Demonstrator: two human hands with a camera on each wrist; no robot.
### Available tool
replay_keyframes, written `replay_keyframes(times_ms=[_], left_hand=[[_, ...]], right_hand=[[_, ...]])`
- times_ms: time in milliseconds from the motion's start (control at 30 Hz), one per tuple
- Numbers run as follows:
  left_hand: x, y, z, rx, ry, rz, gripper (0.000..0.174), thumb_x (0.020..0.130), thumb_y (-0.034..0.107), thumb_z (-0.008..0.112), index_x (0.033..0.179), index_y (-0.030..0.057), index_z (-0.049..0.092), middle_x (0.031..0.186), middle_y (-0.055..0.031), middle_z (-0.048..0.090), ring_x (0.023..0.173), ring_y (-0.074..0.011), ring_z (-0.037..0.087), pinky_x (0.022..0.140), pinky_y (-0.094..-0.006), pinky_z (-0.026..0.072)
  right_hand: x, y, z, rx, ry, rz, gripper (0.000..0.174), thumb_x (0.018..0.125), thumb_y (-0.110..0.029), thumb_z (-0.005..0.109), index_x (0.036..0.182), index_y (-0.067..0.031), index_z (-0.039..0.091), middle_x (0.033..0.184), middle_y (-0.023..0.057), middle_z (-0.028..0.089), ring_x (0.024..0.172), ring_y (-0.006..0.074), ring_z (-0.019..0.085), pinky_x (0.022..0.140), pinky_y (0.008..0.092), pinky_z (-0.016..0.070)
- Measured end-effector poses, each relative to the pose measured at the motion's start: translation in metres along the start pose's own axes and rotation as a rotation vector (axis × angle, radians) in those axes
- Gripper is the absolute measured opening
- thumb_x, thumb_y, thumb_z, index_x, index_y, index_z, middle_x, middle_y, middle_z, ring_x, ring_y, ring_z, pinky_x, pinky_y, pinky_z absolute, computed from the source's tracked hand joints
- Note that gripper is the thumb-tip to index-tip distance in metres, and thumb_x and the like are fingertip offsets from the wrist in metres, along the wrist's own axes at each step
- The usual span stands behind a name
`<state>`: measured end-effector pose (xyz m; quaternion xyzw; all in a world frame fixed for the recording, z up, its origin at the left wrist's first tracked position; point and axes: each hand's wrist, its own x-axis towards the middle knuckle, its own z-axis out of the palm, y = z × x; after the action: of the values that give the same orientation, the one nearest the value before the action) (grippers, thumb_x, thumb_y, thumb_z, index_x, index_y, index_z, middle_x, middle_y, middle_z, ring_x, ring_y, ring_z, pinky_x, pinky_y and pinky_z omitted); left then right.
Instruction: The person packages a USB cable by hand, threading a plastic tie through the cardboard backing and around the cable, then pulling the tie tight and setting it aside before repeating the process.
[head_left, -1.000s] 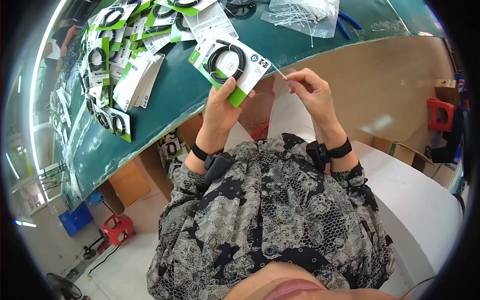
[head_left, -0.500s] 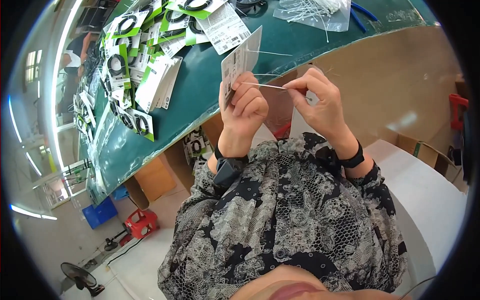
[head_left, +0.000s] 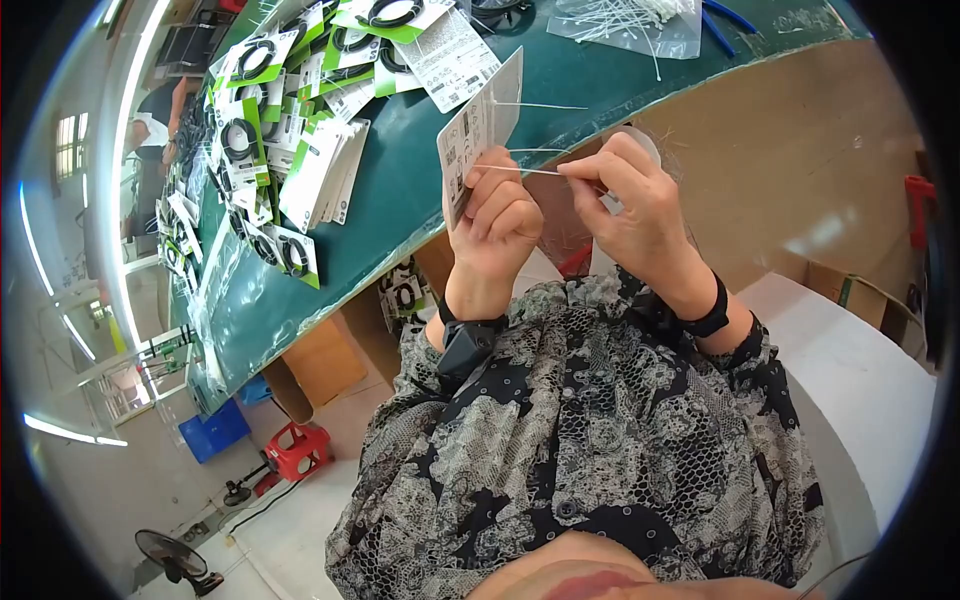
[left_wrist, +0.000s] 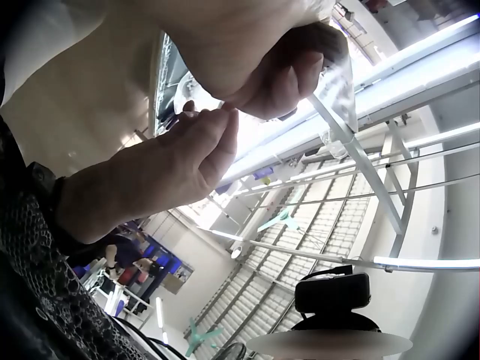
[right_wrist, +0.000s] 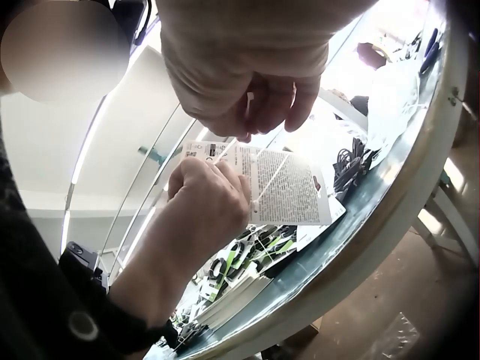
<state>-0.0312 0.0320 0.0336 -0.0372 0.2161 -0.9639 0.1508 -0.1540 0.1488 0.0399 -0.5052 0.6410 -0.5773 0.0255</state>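
My left hand [head_left: 497, 218] grips a cable's retail card [head_left: 467, 150], held up nearly edge-on above the table's front edge. Its printed back [right_wrist: 289, 187] faces right, and the coiled black cable on its front is hidden from me. Several thin white cable ties stick out of that back. Between thumb and forefinger, my right hand [head_left: 632, 210] pinches the end of the lowest cable tie [head_left: 525, 171], which stretches across to the card by my left fingers. In the left wrist view the left hand [left_wrist: 255, 52] covers the card, with the right hand [left_wrist: 157, 176] close by.
A heap of carded black cables [head_left: 240, 140] covers the left of the green table [head_left: 400, 170], with a stack of white cards [head_left: 325, 175] beside it. Toward the back lie a bag of white cable ties [head_left: 640, 25] and blue-handled pliers [head_left: 722, 30].
My left hand has turned the card from cable side up to nearly edge-on, its back toward my right hand. The right hand keeps a cable tie's end and has shifted slightly left lately.
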Motion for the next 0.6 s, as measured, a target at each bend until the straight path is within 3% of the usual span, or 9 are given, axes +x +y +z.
replay_keyframes(times_ms=[333, 600], left_hand=[[-0.0025, 0.0035, -0.0068, 0.126, 0.025, -0.008, 0.02, 0.088, 0.019, 0.056, 0.076, 0.0079, 0.045, 0.052, 0.0016, 0.036, 0.036, -0.0075, 0.033, 0.037, -0.0225, 0.0262], [-0.0021, 0.0041, -0.0021, 0.03, -0.001, 0.016, 0.021, 0.088, 0.02, 0.056, 0.076, 0.0079, 0.045, 0.052, 0.0021, 0.036, 0.036, -0.0071, 0.033, 0.038, -0.0223, 0.0264]], right_hand=[[0.0041, -0.0056, 0.0084, 0.049, -0.006, 0.025, 0.018, 0.072, 0.009, 0.065, 0.086, -0.0022, 0.066, 0.072, 0.0053, 0.053, 0.061, 0.0157, 0.052, 0.053, 0.0265, 0.0431], [0.0034, -0.0029, 0.0024, -0.021, 0.02, 0.003, 0.017, 0.071, 0.009, 0.066, 0.084, -0.0025, 0.066, 0.071, 0.0053, 0.052, 0.061, 0.0164, 0.052, 0.053, 0.0274, 0.0432]])
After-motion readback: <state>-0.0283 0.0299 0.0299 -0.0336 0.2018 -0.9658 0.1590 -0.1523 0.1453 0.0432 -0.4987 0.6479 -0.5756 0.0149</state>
